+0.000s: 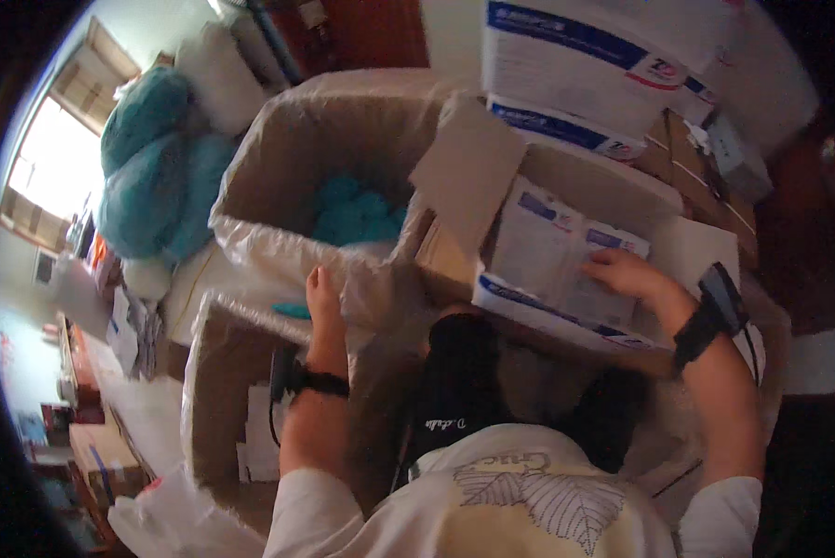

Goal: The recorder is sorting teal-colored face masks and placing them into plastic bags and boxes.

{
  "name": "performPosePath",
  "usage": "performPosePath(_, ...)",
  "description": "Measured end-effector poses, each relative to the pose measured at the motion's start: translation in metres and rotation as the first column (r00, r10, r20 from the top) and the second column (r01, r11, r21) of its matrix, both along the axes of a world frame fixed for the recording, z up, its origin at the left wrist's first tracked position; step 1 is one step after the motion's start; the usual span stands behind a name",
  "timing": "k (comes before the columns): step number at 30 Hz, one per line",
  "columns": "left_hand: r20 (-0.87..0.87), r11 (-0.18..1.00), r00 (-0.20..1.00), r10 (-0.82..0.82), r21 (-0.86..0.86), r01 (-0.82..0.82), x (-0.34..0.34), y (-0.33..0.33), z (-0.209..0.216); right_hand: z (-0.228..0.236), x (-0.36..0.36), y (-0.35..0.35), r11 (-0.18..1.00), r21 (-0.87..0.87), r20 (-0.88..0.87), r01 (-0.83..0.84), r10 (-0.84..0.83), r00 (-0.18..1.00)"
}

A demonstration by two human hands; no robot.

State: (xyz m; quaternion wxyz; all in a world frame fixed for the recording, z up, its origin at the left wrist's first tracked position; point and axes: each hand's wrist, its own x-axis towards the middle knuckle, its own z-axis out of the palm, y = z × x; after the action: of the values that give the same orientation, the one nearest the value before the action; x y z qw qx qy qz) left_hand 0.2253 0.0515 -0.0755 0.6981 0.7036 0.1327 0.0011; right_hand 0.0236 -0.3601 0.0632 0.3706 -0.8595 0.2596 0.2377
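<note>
My right hand reaches into the open white-and-blue carton at right. Its fingers are bent together at the upper part of a flat white packet with a blue band. Beside it in the carton lies another such packet. My left hand is raised in front of the large plastic-lined box, its fingers curled together. A small flat teal piece shows against its left side; whether the hand grips it is unclear. More teal pieces lie at the bottom of the lined box.
Another lined box stands low at left with white pieces inside. Teal-filled clear bags are piled at back left. White-and-blue cartons are stacked behind the open one. A raised cardboard flap stands between the two boxes.
</note>
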Motion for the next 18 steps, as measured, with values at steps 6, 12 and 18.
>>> performPosePath(6, -0.23, 0.989, 0.964, 0.13, -0.041, -0.143, 0.007, 0.052, -0.034, 0.002, -0.002, 0.006, 0.972, 0.169, -0.083, 0.161, -0.149, 0.985)
performPosePath(12, 0.217, 0.899, 0.976, -0.031, 0.433, -0.068, 0.04, 0.081, -0.044, -0.008, -0.003, 0.004, 0.984, 0.153, 0.022, 0.093, -0.097, 0.995)
performPosePath(18, -0.045, 0.985, 0.984, 0.174, 0.029, -0.173, 0.049, 0.088, -0.004, 0.01, -0.009, 0.017, 0.957, 0.193, -0.009, 0.218, -0.22, 0.975)
